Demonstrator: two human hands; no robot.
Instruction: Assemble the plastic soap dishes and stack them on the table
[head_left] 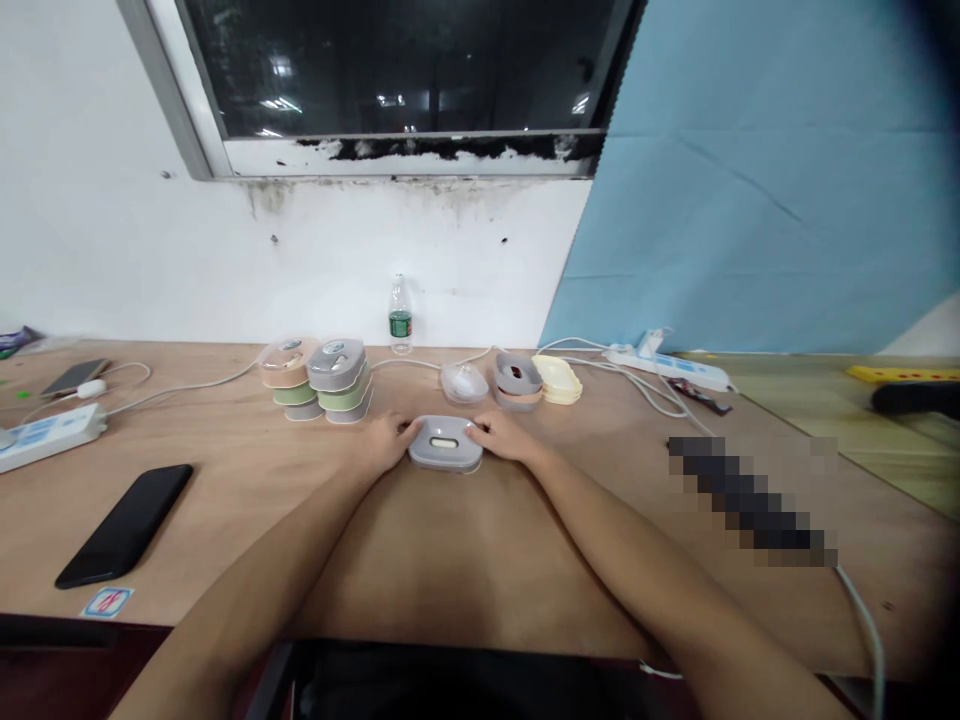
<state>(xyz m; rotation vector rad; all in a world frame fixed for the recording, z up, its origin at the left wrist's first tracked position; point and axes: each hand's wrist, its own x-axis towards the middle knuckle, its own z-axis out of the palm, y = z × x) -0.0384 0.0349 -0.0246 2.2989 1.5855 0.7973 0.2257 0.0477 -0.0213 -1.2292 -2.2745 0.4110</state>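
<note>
A small grey lidded box (445, 443) with a pale oval in its top lies on the wooden table (465, 540) straight ahead. My left hand (386, 441) presses against its left end with fingers curled. My right hand (504, 436) grips its right end the same way. Behind it to the left stand two stacks of similar boxes (319, 380) in peach, green and grey. Behind it to the right lie a clear lid (463, 382), a grey and peach box (517, 380) and a pile of cream parts (557, 380).
A water bottle (400, 316) stands by the wall. A black phone (126, 523) lies at the near left, a white power strip (46, 436) and another phone (73, 377) farther left. A second power strip (667, 366) with cables sits right, beside a blurred dark object (754, 503).
</note>
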